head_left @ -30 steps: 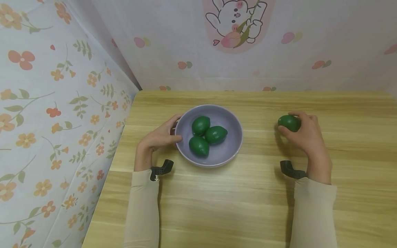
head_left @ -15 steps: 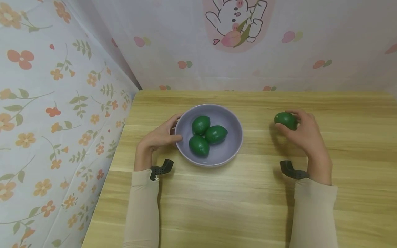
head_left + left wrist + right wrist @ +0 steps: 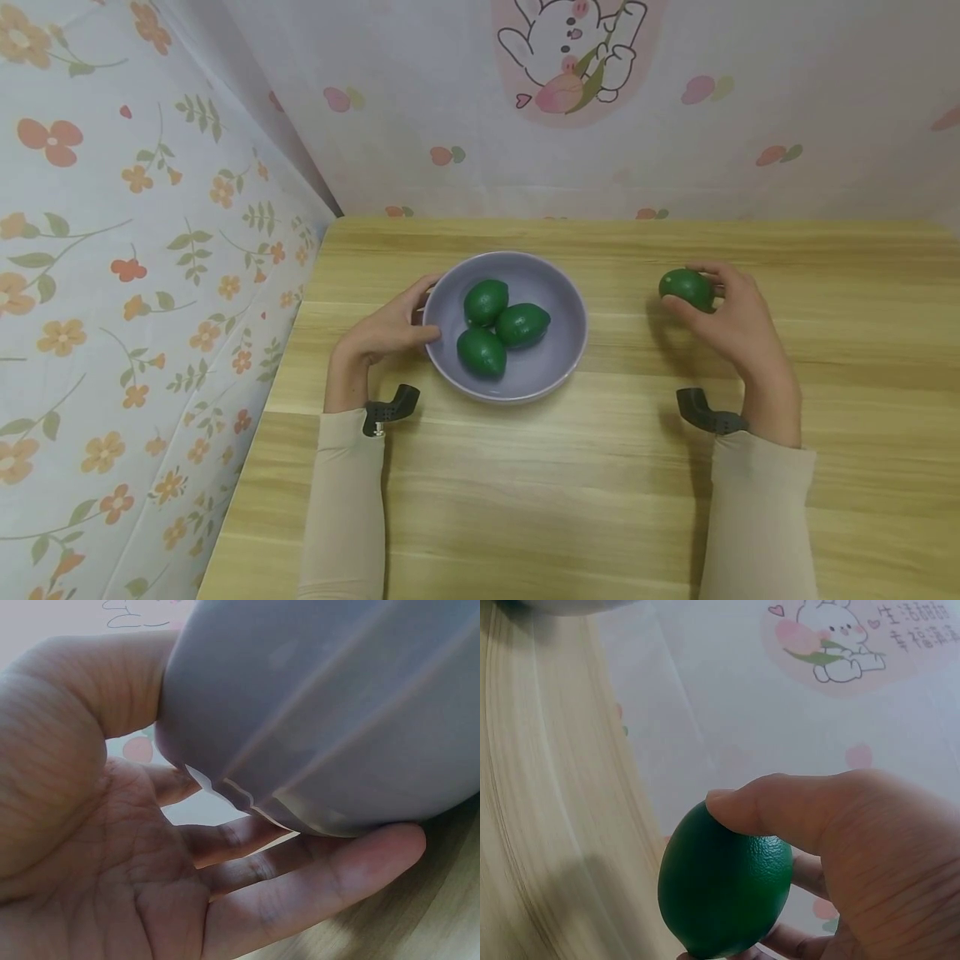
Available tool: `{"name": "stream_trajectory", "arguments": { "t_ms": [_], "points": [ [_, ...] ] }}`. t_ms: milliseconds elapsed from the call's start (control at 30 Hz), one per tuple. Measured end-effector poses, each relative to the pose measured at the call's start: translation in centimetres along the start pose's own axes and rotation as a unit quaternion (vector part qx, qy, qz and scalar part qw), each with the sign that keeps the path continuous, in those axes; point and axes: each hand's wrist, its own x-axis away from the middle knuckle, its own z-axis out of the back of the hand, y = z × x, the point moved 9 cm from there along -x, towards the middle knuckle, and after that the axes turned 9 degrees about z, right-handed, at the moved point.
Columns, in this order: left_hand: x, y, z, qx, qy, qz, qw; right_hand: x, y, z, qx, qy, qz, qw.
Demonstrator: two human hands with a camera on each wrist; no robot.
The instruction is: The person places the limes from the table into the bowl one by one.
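Note:
A round lavender bowl (image 3: 555,358) stands on the wooden table with three green limes in it: one lime (image 3: 486,302) at the back, another lime (image 3: 522,325) to the right, a third lime (image 3: 482,352) in front. My left hand (image 3: 386,329) grips the bowl's left side, thumb over the rim and fingers underneath, as the bowl's outer wall (image 3: 322,712) in the left wrist view shows. To the right of the bowl, my right hand (image 3: 731,317) pinches a single green lime (image 3: 686,288) between thumb and fingers. The right wrist view shows this lime (image 3: 724,885) held above the tabletop.
The light wooden table (image 3: 555,500) ends at a white curtain (image 3: 420,100) with a cartoon rabbit along the back. A flowered cloth (image 3: 135,333) hangs at the left edge. Each wrist carries a black camera mount (image 3: 705,412).
My right hand has shifted slightly left and away from me, carrying the lime with it. My left hand, the bowl and the limes in it stay in place.

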Motion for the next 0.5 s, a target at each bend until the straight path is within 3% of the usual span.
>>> {"name": "stream_trajectory", "arguments": {
  "t_ms": [500],
  "points": [
    [-0.04,-0.08,0.04,-0.004,0.006,0.005,1.0,-0.01,-0.46,-0.04,-0.016,-0.003,0.006,1.0]
  ]
}}
